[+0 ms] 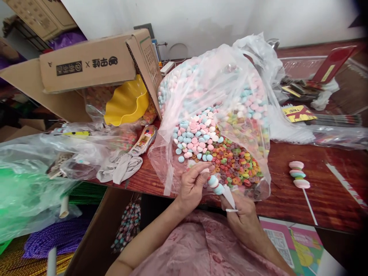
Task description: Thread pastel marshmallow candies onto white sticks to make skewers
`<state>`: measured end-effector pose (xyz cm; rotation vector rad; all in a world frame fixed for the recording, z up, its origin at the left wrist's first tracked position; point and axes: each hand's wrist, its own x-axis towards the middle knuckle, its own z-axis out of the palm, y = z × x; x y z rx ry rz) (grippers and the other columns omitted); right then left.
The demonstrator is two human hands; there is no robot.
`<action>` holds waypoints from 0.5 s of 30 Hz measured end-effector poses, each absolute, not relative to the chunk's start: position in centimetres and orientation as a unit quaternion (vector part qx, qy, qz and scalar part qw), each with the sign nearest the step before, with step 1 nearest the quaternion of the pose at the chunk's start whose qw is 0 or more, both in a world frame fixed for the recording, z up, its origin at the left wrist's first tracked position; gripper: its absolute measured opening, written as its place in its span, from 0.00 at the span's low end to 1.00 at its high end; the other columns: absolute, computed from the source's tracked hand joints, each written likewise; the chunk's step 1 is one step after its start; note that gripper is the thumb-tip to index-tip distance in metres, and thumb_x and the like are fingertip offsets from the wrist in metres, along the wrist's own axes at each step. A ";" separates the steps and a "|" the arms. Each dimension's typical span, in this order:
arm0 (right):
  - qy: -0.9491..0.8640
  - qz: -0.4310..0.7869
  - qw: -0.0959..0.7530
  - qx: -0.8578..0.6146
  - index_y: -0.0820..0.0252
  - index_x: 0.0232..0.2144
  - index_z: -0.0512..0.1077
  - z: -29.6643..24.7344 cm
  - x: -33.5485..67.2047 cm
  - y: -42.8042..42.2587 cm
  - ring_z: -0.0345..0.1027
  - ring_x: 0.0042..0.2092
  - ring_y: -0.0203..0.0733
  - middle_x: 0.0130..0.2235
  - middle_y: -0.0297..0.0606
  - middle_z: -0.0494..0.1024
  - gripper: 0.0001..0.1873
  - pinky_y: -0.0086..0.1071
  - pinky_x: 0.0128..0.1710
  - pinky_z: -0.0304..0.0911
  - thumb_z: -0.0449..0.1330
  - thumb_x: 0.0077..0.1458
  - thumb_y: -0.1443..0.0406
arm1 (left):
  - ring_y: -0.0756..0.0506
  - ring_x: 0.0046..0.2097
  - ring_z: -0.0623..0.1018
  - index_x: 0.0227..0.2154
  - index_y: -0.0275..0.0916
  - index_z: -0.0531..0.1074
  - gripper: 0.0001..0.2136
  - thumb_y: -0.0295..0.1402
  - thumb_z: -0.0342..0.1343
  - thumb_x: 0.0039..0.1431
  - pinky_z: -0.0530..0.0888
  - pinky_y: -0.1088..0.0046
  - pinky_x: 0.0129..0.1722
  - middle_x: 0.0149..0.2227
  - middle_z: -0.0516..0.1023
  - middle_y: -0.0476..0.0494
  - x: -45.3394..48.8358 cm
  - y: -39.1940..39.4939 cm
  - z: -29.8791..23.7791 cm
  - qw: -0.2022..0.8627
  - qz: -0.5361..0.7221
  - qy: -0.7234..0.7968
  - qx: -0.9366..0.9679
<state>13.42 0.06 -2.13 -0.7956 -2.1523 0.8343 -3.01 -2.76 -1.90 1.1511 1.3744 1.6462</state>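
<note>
My left hand (pixel 193 184) is closed in a pinch at the top of a small stack of round pastel candies (pixel 215 184) threaded on a white stick. My right hand (pixel 241 214) is wrapped round the lower end of that stick (pixel 230 197), close to my lap. Both hands sit at the front edge of a large open clear plastic bag (pixel 218 76). Inside it lie pink, white and blue candy discs (pixel 195 134) and many small coloured candy rings (pixel 235 165).
A finished candy skewer (pixel 299 178) lies on the wooden table (pixel 330 188) to the right. A cardboard box (pixel 92 65) and yellow wavy bowl (pixel 126 101) stand back left. Plastic bags (pixel 34 176) crowd the left; packets and wrappers (pixel 299 113) lie at back right.
</note>
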 end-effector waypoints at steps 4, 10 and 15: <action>-0.801 0.370 0.346 -0.318 0.56 0.21 0.63 -2.1 12.8 -0.6 0.56 0.23 0.35 0.20 0.31 0.64 0.17 0.28 0.25 0.55 0.47 0.62 0.70 | 0.43 0.55 0.78 0.49 0.45 0.78 0.11 0.32 0.54 0.67 0.72 0.58 0.59 0.49 0.81 0.42 -2.1 -2.8 -2.0 0.254 0.633 0.516 0.519; -0.795 0.369 0.345 -0.335 0.59 0.25 0.68 -2.0 14.4 0.1 0.59 0.25 0.34 0.24 0.32 0.69 0.16 0.28 0.28 0.57 0.47 0.62 0.71 | 0.43 0.52 0.80 0.52 0.46 0.76 0.13 0.35 0.52 0.68 0.76 0.61 0.55 0.52 0.80 0.42 -2.2 -2.2 -2.2 0.338 0.638 0.503 0.474; -0.809 0.353 0.333 -0.331 0.61 0.24 0.69 -3.4 16.4 0.3 0.58 0.24 0.32 0.23 0.31 0.69 0.16 0.26 0.26 0.56 0.48 0.62 0.70 | 0.45 0.45 0.82 0.41 0.41 0.81 0.09 0.34 0.57 0.65 0.78 0.66 0.50 0.41 0.84 0.43 -2.2 -1.5 -2.1 0.325 0.591 0.502 0.541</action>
